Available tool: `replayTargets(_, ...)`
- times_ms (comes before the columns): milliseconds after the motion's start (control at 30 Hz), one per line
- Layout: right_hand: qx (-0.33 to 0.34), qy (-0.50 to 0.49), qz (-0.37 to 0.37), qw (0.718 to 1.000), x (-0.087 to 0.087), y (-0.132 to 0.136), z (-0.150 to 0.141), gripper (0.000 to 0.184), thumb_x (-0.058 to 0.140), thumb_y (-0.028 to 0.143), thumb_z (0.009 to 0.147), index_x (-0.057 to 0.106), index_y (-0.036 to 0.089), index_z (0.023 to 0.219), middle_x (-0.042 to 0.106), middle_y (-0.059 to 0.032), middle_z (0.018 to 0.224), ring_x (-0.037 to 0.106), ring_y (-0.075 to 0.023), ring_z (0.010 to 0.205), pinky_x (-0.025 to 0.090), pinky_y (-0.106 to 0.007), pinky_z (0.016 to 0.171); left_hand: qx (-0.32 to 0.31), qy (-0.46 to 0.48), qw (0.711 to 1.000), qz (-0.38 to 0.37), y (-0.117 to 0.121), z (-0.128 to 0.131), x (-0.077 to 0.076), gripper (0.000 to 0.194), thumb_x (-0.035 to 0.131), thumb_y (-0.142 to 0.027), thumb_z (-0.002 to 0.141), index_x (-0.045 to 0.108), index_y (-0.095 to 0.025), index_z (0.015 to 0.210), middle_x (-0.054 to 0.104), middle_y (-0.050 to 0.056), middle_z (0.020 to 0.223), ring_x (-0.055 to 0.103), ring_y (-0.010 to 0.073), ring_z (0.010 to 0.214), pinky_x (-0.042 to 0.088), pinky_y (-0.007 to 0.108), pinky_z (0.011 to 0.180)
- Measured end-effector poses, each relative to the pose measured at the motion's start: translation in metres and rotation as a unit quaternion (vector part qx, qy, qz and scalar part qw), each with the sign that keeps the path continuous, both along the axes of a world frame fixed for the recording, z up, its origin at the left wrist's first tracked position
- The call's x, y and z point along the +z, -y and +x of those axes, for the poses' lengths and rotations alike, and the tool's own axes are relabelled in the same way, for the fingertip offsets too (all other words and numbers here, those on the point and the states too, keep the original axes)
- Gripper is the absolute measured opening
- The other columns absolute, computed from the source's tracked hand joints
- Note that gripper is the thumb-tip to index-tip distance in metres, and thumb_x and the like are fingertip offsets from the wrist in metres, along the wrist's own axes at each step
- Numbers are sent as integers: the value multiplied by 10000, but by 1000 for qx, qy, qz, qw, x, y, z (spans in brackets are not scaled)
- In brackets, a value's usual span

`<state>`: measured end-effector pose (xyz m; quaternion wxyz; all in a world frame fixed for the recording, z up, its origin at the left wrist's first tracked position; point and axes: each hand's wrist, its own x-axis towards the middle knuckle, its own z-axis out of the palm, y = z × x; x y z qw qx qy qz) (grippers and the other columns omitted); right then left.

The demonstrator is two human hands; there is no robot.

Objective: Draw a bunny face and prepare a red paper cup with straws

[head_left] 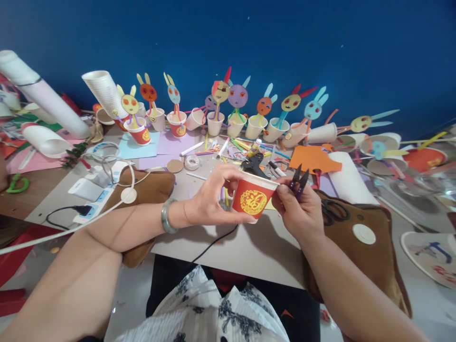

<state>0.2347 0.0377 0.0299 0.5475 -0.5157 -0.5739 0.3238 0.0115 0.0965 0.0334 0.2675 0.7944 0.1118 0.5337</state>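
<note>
A red paper cup [253, 198] with a gold round emblem is held above the near part of the table, its rim slightly tilted. My left hand [213, 197] grips it from the left, thumb along the bottom and fingers near the rim. In my right hand [302, 209] are small thread snips [299, 184] with dark blades pointing up and a purple handle. The right thumb and fingertips also meet the cup's right rim. Just behind the cup lies a black glue gun [255, 164] among markers and paper bits.
Several cups with paper rabbit figures, such as a purple-faced rabbit [238, 96], line the blue wall. A power strip [99, 194] with cables lies left. Brown cushions [351, 256] flank the work area, with black scissors [335, 212] on the right one. Orange paper [313, 159] sits behind.
</note>
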Motion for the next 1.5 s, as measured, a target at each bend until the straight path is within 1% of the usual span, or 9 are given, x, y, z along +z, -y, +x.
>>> replayTargets(100, 9, -42, -10, 999, 0, 0, -1, 307, 631, 554, 928, 628, 251, 973, 407, 66, 571, 339, -94, 436, 245, -266, 419, -16, -22, 981, -193, -3, 2, -4, 764, 879, -481, 706, 456, -207, 1280, 554, 117, 1229, 638, 132, 909, 582, 247, 733)
replayTargets(167, 9, -46, -4, 999, 1, 1, -1, 294, 643, 540, 927, 633, 251, 978, 410, 68, 570, 344, -93, 443, 245, -261, 427, -66, -39, 951, -299, -6, 3, -6, 780, 877, -480, 708, 437, -210, 1292, 592, 120, 1208, 670, 150, 922, 588, 254, 728)
replayTargets(333, 8, -48, -1, 999, 5, 2, -5, 276, 648, 486, 936, 686, 239, 1054, 382, 74, 537, 329, -87, 436, 228, -255, 426, -210, -39, 859, -464, -7, 8, -4, 734, 891, -368, 715, 443, -191, 1269, 706, 112, 1097, 736, 208, 950, 622, 315, 757)
replayTargets(467, 8, -54, 23, 998, 8, 3, -8, 339, 630, 451, 945, 677, 256, 1218, 640, 5, 782, 328, -54, 426, 240, -253, 405, -197, -19, 850, -489, -8, 9, 6, 668, 879, -376, 723, 507, -162, 1235, 716, 153, 1176, 742, 240, 1008, 625, 331, 777)
replayTargets(567, 4, -29, 30, 999, 9, 5, -9, 342, 610, 443, 959, 672, 246, 1231, 703, -31, 914, 347, -46, 436, 267, -248, 409, -176, 7, 840, -514, -9, 8, 11, 663, 882, -393, 722, 517, -165, 1225, 720, 155, 1191, 742, 246, 1008, 618, 340, 790)
replayTargets(733, -4, 43, 23, 999, 11, 10, -11, 237, 601, 421, 967, 694, 213, 1033, 562, 38, 618, 403, -80, 465, 313, -239, 445, -138, 31, 841, -522, -11, 7, 12, 670, 896, -402, 703, 524, -175, 1212, 712, 141, 1199, 713, 280, 1071, 604, 400, 864)
replayTargets(867, 12, 66, 15, 998, 11, 12, -13, 220, 620, 424, 948, 681, 212, 954, 439, 64, 567, 382, -83, 469, 310, -241, 452, -117, 41, 856, -502, -15, 8, 7, 637, 900, -385, 697, 549, -178, 1187, 704, 127, 1174, 701, 271, 1066, 591, 396, 865)
replayTargets(1200, 94, 7, -34, 995, -1, 16, -20, 313, 478, 507, 1027, 631, 234, 1040, 487, 66, 562, 390, -79, 459, 296, -231, 445, -117, 68, 861, -490, -17, 10, 3, 623, 918, -371, 680, 567, -180, 1158, 703, 108, 1150, 694, 250, 1047, 571, 377, 877)
replayTargets(1500, 149, 43, -51, 987, -3, 16, -21, 348, 461, 522, 1032, 615, 221, 950, 473, 67, 563, 408, -73, 484, 317, -228, 475, -117, 63, 858, -496, -22, 9, 0, 655, 923, -363, 673, 572, -178, 1194, 715, 127, 1158, 715, 249, 1020, 579, 379, 863)
